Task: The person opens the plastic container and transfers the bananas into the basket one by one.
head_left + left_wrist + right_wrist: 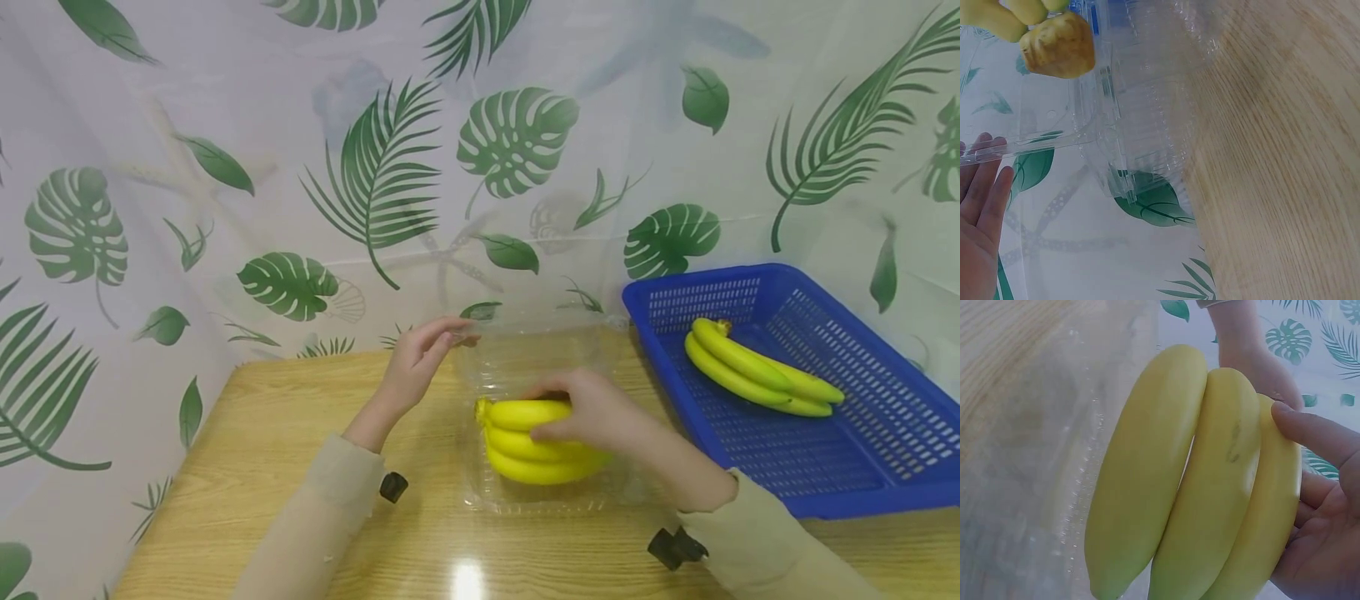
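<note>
Bananas, a yellow bunch of three (536, 442), lie in the base of the clear plastic hinged clamshell box (540, 500) on the wooden table (247, 467), gripped from above by the right hand (592, 412); the left hand (420, 362) pinches the raised lid's rim. Best, I judge, to seat the bunch flat and central, lid held well back. Transparent walls are hard to trace, and the bunch's underside is hidden. Another bunch (757, 371) lies in the blue plastic basket (892, 467)
</note>
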A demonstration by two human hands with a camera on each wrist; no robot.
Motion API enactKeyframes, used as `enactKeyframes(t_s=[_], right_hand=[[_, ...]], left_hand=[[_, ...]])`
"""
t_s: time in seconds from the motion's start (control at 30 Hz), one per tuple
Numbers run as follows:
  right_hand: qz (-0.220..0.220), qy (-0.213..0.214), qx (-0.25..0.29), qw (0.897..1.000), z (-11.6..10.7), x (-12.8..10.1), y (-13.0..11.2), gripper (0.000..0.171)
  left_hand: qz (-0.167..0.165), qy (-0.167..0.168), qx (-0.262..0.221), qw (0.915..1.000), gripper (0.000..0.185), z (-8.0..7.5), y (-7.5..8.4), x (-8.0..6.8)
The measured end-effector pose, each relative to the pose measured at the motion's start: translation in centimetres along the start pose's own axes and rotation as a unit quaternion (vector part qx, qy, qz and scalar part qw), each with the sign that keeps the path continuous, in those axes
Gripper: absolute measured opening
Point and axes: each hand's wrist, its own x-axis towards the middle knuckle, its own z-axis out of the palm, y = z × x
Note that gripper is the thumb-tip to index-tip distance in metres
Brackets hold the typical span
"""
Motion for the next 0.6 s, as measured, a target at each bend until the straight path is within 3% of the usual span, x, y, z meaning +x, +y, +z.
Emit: enactKeyframes(t_s=[0.6], right_hand=[[-0.017, 0.029, -0.009, 0.999, -2.6, -1.7, -1.5, 0.042]], left_hand=[[0.007, -0.002, 0.003, 1.0, 0.034, 0.1, -0.3, 0.1]])
